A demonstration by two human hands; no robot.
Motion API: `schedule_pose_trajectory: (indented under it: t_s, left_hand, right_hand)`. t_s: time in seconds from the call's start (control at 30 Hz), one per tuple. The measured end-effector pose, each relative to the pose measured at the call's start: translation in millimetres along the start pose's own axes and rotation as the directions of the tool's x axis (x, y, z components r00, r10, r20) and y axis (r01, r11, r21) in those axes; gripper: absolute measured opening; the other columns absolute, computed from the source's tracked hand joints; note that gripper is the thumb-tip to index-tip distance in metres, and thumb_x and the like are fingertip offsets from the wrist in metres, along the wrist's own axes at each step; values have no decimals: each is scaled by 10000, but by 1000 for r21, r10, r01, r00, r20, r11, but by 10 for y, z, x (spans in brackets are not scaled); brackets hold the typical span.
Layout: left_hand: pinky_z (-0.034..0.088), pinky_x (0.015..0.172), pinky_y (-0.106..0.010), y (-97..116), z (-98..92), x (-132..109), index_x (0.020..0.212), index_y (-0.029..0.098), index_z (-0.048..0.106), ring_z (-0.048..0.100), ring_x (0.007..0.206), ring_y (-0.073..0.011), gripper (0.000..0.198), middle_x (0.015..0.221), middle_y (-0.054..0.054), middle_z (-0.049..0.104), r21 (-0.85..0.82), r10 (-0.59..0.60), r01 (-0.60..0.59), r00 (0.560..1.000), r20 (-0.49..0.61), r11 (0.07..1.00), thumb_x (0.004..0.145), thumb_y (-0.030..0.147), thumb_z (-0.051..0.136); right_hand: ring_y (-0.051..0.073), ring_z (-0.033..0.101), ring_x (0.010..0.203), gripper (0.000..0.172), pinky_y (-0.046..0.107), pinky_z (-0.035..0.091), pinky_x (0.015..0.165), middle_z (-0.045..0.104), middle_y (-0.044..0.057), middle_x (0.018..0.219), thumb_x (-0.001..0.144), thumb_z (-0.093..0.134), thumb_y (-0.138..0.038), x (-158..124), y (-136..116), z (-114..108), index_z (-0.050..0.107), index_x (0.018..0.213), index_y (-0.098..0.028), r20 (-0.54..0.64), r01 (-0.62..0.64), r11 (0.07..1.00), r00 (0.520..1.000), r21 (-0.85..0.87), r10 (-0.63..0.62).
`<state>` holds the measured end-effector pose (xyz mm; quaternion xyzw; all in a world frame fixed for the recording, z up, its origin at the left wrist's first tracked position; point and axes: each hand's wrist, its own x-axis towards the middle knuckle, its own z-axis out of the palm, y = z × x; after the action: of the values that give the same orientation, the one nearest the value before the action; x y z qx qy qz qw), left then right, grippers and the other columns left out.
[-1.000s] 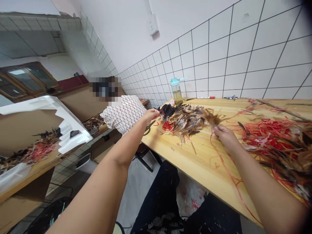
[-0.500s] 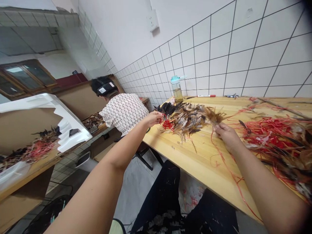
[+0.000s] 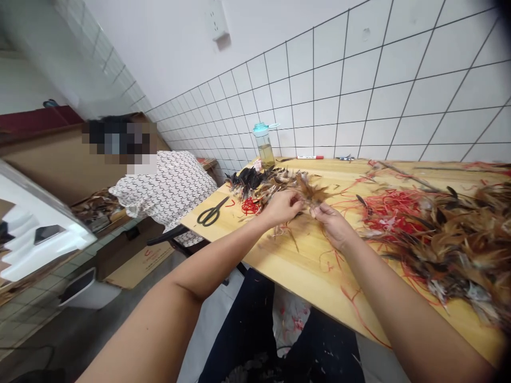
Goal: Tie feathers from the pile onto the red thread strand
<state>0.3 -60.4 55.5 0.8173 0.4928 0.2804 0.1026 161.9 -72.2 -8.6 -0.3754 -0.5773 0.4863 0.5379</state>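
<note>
Over the wooden table, my right hand pinches a small bunch of brown feathers by its base, tips fanned out and up. My left hand is close beside it, fingers curled together near the bunch's base; what they hold, if anything, is too small to make out. Just left of that hand lies a little tangle of red string. Black-handled scissors rest further left at the table edge. Behind my left hand spreads a pile of brown and pale feathers, with black feathers at its left end.
A large heap of brown feathers and loose red strands covers the right side. Along the wall stand a bottle with a turquoise lid and a red-capped marker. Another person in a patterned shirt sits at left.
My left hand has left the red string tangle and come right, next to my right hand at the feather bunch. The view has turned right; the scissors now show.
</note>
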Motion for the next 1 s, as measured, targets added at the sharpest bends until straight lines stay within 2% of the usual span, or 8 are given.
schedule_pose_trajectory:
  t_s: [0.13,0.23,0.37,0.5,0.6,0.77,0.87,1.0]
  left_hand:
    - [330,580,-246,76,153,10,653,150,565,454,576,-110,148,622,-4,573,-22,18,-17,999,39,1000,798,174,541]
    - [345,585,-227,66,204,2,727,157,582,479,589,-101,99,671,5,602,-124,51,-43,997,64,991,811,196,547]
    - [362,606,-233,37,271,17,752,162,594,505,613,-108,104,695,-4,616,-132,112,-101,991,77,986,830,198,535]
    - [391,660,-257,-15,373,35,774,171,597,547,683,-136,130,739,-27,633,-76,198,-191,975,102,979,857,202,502]
    - [405,684,-273,-37,458,15,813,182,594,566,727,-154,137,773,-38,638,-9,294,-294,951,99,956,877,209,476]
    - [403,698,-303,10,531,-37,823,174,594,560,736,-167,210,790,-62,631,189,467,-470,882,61,862,924,218,415]
    - [383,709,-331,31,507,-26,816,162,600,552,757,-182,226,791,-71,624,307,549,-538,834,58,785,931,214,413]
    - [370,752,-342,-16,392,87,856,157,606,548,819,-194,212,816,-76,622,359,585,-570,807,77,739,937,204,416]
  right_hand:
    - [135,471,662,331,263,337,610,533,-10,678,592,676,-477,-7,-34,-6,483,626,-211,3,-151,971,988,188,154]
    - [136,502,621,342,247,286,534,572,-1,666,570,696,-481,24,6,-51,505,661,-211,-42,-219,953,972,207,232]
    - [128,457,506,292,261,300,511,521,-27,542,679,598,-499,64,97,-108,503,669,-223,-139,-217,975,965,52,222]
    - [149,443,500,227,278,324,534,472,-30,489,808,447,-367,69,146,-183,446,622,-237,-277,-221,932,951,-288,140]
    - [174,497,612,230,284,310,562,555,13,605,845,406,-283,49,110,-240,459,628,-231,-329,-241,772,943,-588,44]
    - [189,569,756,259,304,267,563,665,66,970,892,372,-235,6,-34,-219,627,848,-233,-294,-283,369,955,-885,26]
    - [185,594,718,256,305,249,547,669,64,984,907,384,-240,4,-91,-155,640,898,-244,-211,-223,201,974,-954,80]
    - [193,624,729,220,298,284,567,676,88,864,907,406,-205,12,-115,-100,623,932,-220,-88,-102,80,983,-992,160]
